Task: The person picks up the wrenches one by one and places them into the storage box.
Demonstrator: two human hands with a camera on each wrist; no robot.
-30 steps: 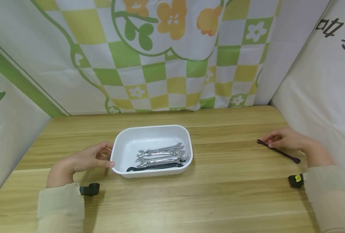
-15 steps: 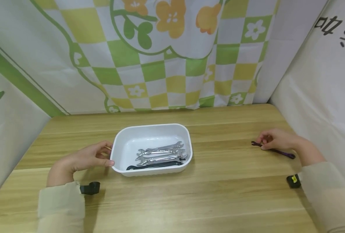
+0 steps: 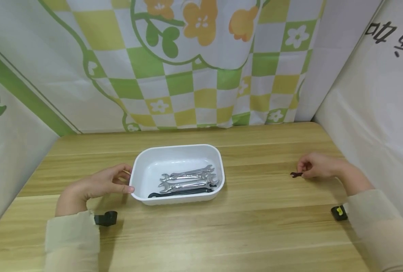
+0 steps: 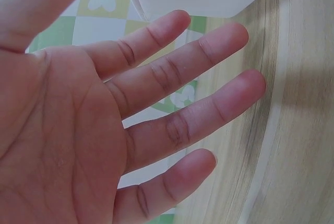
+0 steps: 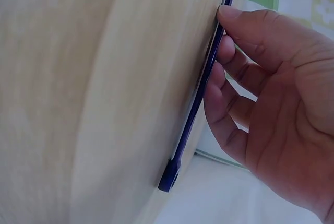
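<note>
Between the thumb and fingers of my right hand (image 3: 318, 166) is a dark purple-blue combination wrench (image 5: 195, 101). In the head view only its open end pokes out to the left of the fingertips; the right wrist view shows its long shaft and ring end close over the table. My left hand (image 3: 103, 185) is at the left end of a white plastic tray (image 3: 177, 148), thumb tip at the rim and the other fingers spread beside the wall. Several silver open-end wrenches (image 3: 188, 186) and a black wrench (image 3: 182, 193) lie side by side in the tray.
Everything stands on a wood-grain table (image 3: 249, 223). A green and yellow checked cloth (image 3: 205, 83) hangs along its back edge, with white cloth walls (image 3: 375, 102) to either side. Black wrist cameras (image 3: 339, 212) sit by the cuffs.
My right hand has shifted left with the wrench, which has swung so that its ring end is now hidden behind the hand in the head view. The left hand and tray hold still.
</note>
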